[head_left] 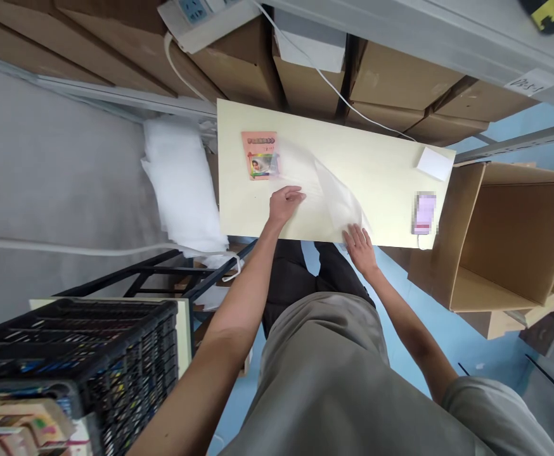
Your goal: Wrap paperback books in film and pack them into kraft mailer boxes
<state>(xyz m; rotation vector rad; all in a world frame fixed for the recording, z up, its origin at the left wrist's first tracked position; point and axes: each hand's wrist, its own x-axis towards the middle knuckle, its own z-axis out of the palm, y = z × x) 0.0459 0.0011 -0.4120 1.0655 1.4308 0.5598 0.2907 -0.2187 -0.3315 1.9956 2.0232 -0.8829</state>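
A thin, see-through white wrapping sheet (336, 190) lies on the cream tabletop (386, 164), its right part raised in a slanting fold. Its left end overlaps the right edge of a pink booklet (258, 147) with a picture on the cover. My left hand (285, 204) is closed at the sheet's near left side, fingers bent together just below the booklet. Over the sheet's near right corner, by the table's front edge, my right hand (360, 248) lies with its fingers stretched out and slightly apart.
A phone (424, 213) with a cable and a white paper stack (435, 163) occupy the table's right end. An open cardboard box (505, 234) stands beyond it. White wrapping material (177, 183) hangs at left, above a black crate (129, 354). Cartons (400, 76) line the back.
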